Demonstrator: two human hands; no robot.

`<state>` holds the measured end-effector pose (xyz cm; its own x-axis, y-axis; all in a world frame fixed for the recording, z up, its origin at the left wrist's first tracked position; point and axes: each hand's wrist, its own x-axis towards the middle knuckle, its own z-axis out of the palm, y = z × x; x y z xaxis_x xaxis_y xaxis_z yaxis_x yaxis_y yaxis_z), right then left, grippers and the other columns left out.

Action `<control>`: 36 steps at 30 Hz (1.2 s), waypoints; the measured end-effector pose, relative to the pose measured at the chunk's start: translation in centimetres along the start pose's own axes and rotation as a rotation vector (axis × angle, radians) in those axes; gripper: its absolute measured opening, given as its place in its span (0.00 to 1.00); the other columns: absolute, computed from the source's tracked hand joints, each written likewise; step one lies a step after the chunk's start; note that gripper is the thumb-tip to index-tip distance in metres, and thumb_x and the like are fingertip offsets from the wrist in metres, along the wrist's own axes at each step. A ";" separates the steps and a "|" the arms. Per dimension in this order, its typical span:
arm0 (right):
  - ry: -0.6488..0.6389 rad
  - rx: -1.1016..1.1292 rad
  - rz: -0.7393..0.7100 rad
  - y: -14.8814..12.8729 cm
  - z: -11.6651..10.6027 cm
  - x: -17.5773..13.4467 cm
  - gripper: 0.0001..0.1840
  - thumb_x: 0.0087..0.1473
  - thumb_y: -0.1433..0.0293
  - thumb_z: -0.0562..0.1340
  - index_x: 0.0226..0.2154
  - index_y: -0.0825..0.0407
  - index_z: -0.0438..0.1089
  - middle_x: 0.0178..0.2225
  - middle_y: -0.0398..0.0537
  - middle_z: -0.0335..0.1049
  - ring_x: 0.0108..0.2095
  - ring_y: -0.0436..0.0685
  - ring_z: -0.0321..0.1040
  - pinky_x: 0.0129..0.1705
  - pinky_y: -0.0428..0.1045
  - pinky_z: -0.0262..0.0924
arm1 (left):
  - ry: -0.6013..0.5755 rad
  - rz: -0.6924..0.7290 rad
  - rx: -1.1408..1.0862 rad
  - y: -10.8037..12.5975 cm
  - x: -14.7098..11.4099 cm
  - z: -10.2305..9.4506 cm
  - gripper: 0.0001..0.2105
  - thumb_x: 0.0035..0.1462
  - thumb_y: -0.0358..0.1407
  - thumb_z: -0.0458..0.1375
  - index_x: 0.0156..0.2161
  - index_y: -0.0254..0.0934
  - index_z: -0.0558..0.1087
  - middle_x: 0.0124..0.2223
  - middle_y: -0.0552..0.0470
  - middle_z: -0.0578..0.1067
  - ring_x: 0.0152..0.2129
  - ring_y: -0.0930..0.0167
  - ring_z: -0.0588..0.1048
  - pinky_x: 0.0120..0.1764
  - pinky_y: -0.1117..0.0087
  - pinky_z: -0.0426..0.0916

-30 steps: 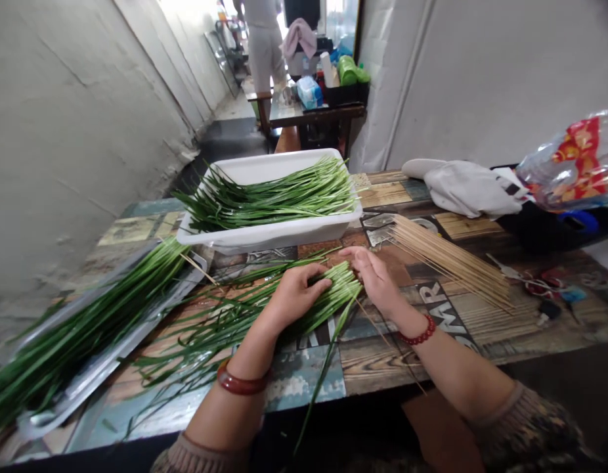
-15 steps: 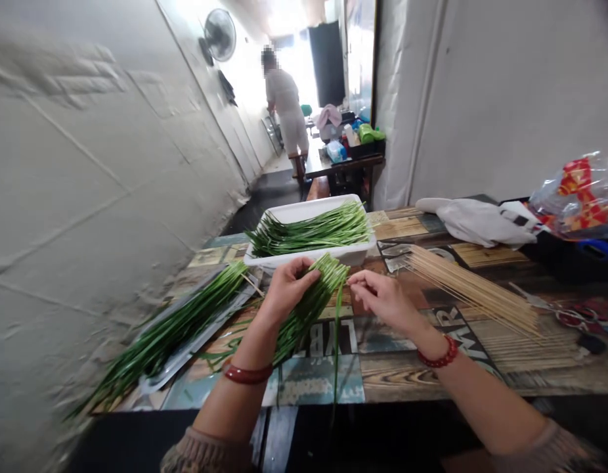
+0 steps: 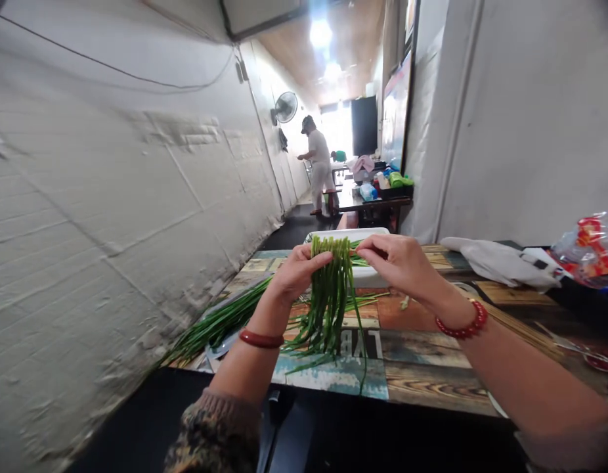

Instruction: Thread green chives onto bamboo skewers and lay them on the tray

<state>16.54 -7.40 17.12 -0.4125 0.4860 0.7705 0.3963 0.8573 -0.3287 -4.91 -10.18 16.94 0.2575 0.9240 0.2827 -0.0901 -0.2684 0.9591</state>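
Note:
My left hand is closed on a bunch of garlic chives, thumb across the front. The pale cut ends line up in a row at the top, and the green leaves hang down to the table. At the right side of the row, my right hand pinches what looks like the tip of a thin bamboo skewer, mostly hidden by fingers and stems. One long chive dangles at that side. Behind the hands stands a white plastic tub holding more chives. Another pile of chives lies on a tray to the left.
Bamboo skewers lie right, partly behind my right forearm, with scissors beyond. A pale cloth and a red-printed plastic bag are at the back right. A person stands farther off near a cluttered table.
Both hands have lifted the bunch, which now hangs upright in front of the tub. The view has tilted up, and the person in the back has turned to the left.

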 end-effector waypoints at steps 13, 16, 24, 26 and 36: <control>-0.079 0.013 0.011 -2.4 1.1 -1.6 0.12 0.60 0.66 0.57 0.26 0.51 0.69 0.25 0.44 0.71 0.26 0.52 0.65 0.30 0.48 0.54 | -0.039 -0.044 -0.143 -0.9 -3.1 0.1 0.20 0.50 0.43 0.65 0.42 0.28 0.79 0.40 0.39 0.80 0.35 0.63 0.78 0.41 0.65 0.71; -0.088 0.028 0.036 -2.7 1.1 -1.7 0.12 0.59 0.68 0.57 0.25 0.52 0.68 0.24 0.42 0.69 0.25 0.51 0.63 0.30 0.47 0.53 | -0.039 -0.035 -0.165 -1.4 -3.1 0.2 0.19 0.50 0.42 0.65 0.42 0.28 0.79 0.39 0.40 0.80 0.35 0.64 0.78 0.40 0.66 0.71; -0.124 0.129 0.120 -1.3 0.3 -2.5 0.13 0.59 0.67 0.57 0.24 0.52 0.68 0.21 0.41 0.66 0.23 0.49 0.62 0.27 0.46 0.53 | -0.045 -0.098 -0.202 -2.1 -2.2 1.6 0.17 0.48 0.41 0.67 0.39 0.29 0.79 0.35 0.42 0.81 0.30 0.66 0.78 0.39 0.65 0.72; -0.166 0.166 0.128 -0.6 0.0 -3.1 0.13 0.60 0.67 0.56 0.26 0.52 0.69 0.22 0.41 0.67 0.24 0.50 0.63 0.28 0.46 0.54 | -0.066 -0.123 -0.180 -2.4 -2.0 1.8 0.17 0.48 0.41 0.67 0.39 0.28 0.79 0.34 0.43 0.80 0.29 0.67 0.77 0.37 0.67 0.71; -0.154 0.147 0.237 1.3 -0.5 -6.7 0.11 0.60 0.68 0.56 0.28 0.51 0.68 0.24 0.41 0.68 0.25 0.50 0.65 0.30 0.46 0.55 | -0.112 -0.157 -0.159 -4.8 -0.7 2.7 0.16 0.52 0.45 0.63 0.34 0.30 0.77 0.28 0.49 0.78 0.22 0.74 0.73 0.30 0.74 0.67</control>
<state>20.23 -9.65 11.79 -0.4469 0.6852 0.5751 0.3778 0.7273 -0.5730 -2.10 -10.25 12.16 0.3849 0.9125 0.1384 -0.1883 -0.0691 0.9797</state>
